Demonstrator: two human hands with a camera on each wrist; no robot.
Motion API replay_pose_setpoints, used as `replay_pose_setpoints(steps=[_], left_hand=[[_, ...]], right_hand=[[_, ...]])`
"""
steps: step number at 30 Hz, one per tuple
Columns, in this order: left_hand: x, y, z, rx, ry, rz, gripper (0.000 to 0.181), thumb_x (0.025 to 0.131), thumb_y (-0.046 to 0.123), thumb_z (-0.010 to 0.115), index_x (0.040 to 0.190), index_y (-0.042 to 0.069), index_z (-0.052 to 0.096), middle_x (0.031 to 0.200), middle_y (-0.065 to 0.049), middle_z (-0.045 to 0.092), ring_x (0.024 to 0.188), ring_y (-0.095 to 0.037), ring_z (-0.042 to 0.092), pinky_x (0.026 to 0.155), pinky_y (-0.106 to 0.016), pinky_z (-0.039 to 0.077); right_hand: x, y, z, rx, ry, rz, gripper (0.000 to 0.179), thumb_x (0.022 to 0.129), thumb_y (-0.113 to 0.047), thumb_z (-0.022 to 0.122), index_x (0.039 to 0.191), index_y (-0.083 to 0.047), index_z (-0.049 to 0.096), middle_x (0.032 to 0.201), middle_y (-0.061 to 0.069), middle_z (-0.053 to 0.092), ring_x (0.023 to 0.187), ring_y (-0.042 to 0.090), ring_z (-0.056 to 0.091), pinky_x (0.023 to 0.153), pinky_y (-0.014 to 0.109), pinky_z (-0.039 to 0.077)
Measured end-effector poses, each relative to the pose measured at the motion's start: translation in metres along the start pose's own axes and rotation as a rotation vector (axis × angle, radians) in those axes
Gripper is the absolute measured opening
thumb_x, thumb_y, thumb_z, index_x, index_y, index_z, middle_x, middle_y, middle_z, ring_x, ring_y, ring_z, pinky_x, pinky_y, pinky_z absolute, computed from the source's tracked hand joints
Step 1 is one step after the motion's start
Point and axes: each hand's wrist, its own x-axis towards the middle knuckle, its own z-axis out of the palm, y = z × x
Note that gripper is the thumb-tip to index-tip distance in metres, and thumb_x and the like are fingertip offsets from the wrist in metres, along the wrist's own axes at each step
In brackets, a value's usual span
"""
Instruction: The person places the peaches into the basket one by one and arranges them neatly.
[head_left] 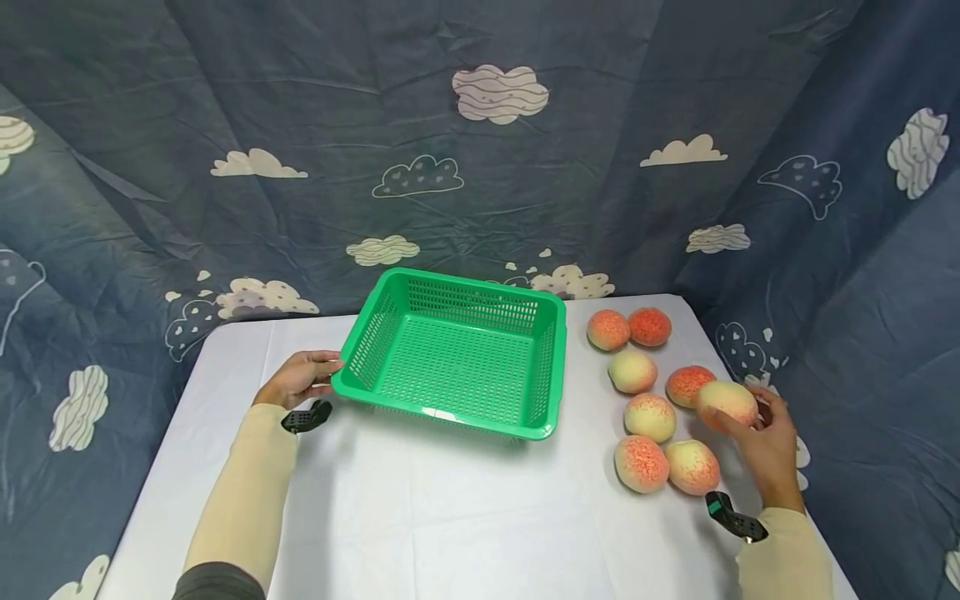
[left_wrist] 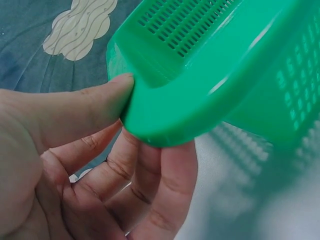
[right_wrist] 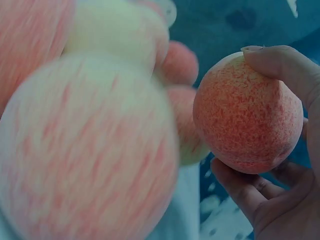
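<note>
From the head, we look forward and down over the green basket [head_left: 461, 358]; 2 close wrist views share its near-left corner (left wrist) and peaches [right_wrist: 90, 155] right of it (right wrist).

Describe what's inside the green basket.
Inside the green basket, only perforated floor and walls show, with nothing on them. The near wall's inner face, and perhaps a strip of floor beside it, is hidden by the near rim.
</note>
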Motion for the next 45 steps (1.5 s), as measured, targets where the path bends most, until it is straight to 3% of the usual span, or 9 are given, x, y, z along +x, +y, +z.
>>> replay_pose_setpoints(steps=[8,11,14,20,27,34,39,45], left_hand=[[-0.002,-0.001,0.001,-0.017,-0.012,0.009,0.051,0.100,0.012,0.054,0.141,-0.010,0.035,0.082,0.008,0.065,0.073,-0.004,0.064,0.071,-0.023,0.056],[-0.003,0.000,0.003,-0.024,-0.014,0.009,0.051,0.100,0.012,0.054,0.141,-0.010,0.034,0.082,0.008,0.065,0.073,-0.004,0.064,0.071,-0.023,0.056],[-0.002,0.001,0.003,-0.031,-0.012,0.005,0.052,0.099,0.012,0.055,0.142,-0.010,0.034,0.082,0.008,0.065,0.073,-0.004,0.063,0.071,-0.023,0.056],[0.000,0.001,0.004,-0.018,0.006,-0.005,0.053,0.099,0.013,0.055,0.143,-0.009,0.034,0.084,0.008,0.064,0.074,-0.005,0.063,0.075,-0.025,0.056],[0.001,0.000,0.003,-0.030,0.014,-0.024,0.053,0.099,0.012,0.055,0.143,-0.008,0.034,0.082,0.007,0.064,0.072,-0.005,0.063,0.073,-0.024,0.056],[0.001,0.000,0.003,-0.040,0.021,-0.028,0.052,0.098,0.011,0.056,0.143,-0.008,0.035,0.081,0.007,0.064,0.071,-0.005,0.062,0.073,-0.024,0.057],[0.004,-0.001,0.002,-0.020,0.029,-0.024,0.050,0.099,0.012,0.056,0.142,-0.006,0.038,0.082,0.007,0.064,0.072,-0.005,0.062,0.074,-0.024,0.056],[0.006,-0.003,0.000,-0.031,0.027,-0.040,0.048,0.099,0.011,0.055,0.141,-0.006,0.039,0.082,0.005,0.065,0.071,-0.007,0.062,0.072,-0.025,0.057]], right_hand=[[0.000,-0.035,0.017,-0.016,-0.068,-0.167,0.081,0.085,-0.034,0.075,0.150,-0.017,0.031,0.146,0.012,0.033,0.125,0.017,0.038,0.110,0.025,0.034],[0.002,-0.048,0.027,-0.005,-0.102,-0.222,0.080,0.083,-0.031,0.078,0.149,-0.015,0.034,0.142,0.011,0.035,0.113,0.011,0.043,0.095,0.014,0.039],[0.004,-0.060,0.037,0.000,-0.140,-0.261,0.079,0.082,-0.028,0.079,0.147,-0.013,0.037,0.138,0.010,0.038,0.104,0.009,0.044,0.080,0.011,0.040],[0.006,-0.088,0.061,-0.042,-0.221,-0.324,0.081,0.082,-0.033,0.078,0.148,-0.011,0.036,0.141,0.013,0.038,0.110,0.019,0.047,0.082,0.020,0.044],[0.011,-0.120,0.093,-0.039,-0.299,-0.419,0.073,0.083,-0.024,0.078,0.143,-0.007,0.041,0.139,0.015,0.045,0.111,0.024,0.045,0.088,0.025,0.042],[0.015,-0.153,0.125,-0.073,-0.403,-0.452,0.075,0.081,-0.024,0.079,0.144,-0.007,0.040,0.140,0.019,0.043,0.111,0.034,0.050,0.083,0.032,0.048],[0.018,-0.168,0.150,-0.088,-0.450,-0.491,0.072,0.079,-0.020,0.081,0.141,-0.008,0.045,0.138,0.017,0.046,0.106,0.034,0.052,0.080,0.033,0.048],[0.021,-0.180,0.184,-0.109,-0.529,-0.521,0.071,0.079,-0.016,0.080,0.140,-0.008,0.045,0.136,0.018,0.045,0.111,0.037,0.050,0.086,0.048,0.050]])
